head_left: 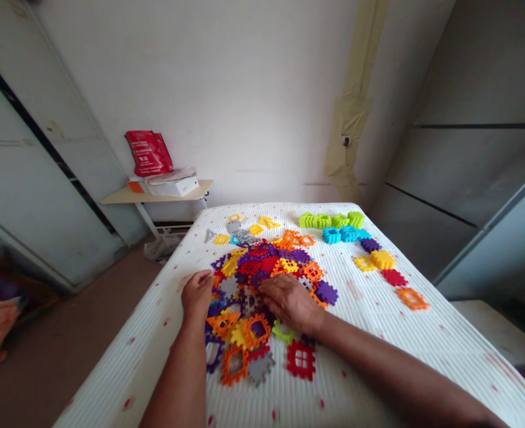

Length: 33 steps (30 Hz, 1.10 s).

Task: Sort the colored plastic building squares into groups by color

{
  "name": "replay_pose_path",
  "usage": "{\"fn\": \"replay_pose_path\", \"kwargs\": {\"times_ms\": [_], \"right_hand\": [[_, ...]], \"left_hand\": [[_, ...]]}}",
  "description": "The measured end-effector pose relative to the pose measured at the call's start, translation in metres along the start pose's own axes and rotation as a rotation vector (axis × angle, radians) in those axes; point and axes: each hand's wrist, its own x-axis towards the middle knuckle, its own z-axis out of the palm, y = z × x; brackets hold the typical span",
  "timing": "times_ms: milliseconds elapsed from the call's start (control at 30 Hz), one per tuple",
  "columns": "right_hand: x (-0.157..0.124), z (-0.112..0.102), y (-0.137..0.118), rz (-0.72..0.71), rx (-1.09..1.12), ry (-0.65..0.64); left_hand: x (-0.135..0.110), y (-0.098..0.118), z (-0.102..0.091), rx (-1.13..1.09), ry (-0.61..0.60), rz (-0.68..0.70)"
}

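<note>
Left hand (197, 294) curls, right hand (289, 302) lies flat, fingers on plastic waffle blocks (253, 264).

The only camera sits on the person's head and looks forward and down, near the left hand (196, 294) and right hand (290, 302), over the bed (369, 368) toward the far wall (227, 89).

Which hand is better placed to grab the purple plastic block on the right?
The right hand, probably. It lies on the colourful plastic waffle-block pile, close to the purple plastic waffle block. The left hand sits at the pile's left side, farther away.
</note>
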Motion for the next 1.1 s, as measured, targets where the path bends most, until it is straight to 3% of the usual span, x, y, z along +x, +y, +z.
{"fn": "replay_pose_path", "kwargs": {"times_ms": [233,367,567,733,867,933,1033,1100], "right_hand": [[0.030,-0.008,0.040,0.177,-0.170,-0.163],[0.044,-0.004,0.063,0.255,-0.203,-0.186],[0.048,-0.009,0.080,0.416,-0.256,-0.053],[0.043,-0.032,0.087,0.426,-0.181,0.087],[0.042,-0.078,0.056,0.357,0.166,0.106],[0.033,-0.108,0.020,0.173,0.394,0.103],[-0.004,-0.142,-0.033,-0.105,0.643,0.057],[-0.038,-0.147,-0.048,-0.213,0.695,0.050]], "left_hand": [[-0.003,0.007,0.000,0.048,-0.126,0.003],[-0.007,0.010,-0.002,0.051,-0.190,0.009],[-0.008,0.012,-0.005,0.012,-0.202,0.007],[-0.008,0.013,-0.009,-0.030,-0.173,-0.009],[-0.008,0.015,-0.010,-0.077,-0.141,-0.018],[-0.009,0.015,-0.010,-0.102,-0.121,-0.022],[-0.010,0.016,-0.011,-0.145,-0.092,-0.037],[-0.011,0.018,-0.011,-0.179,-0.065,-0.049]]}}
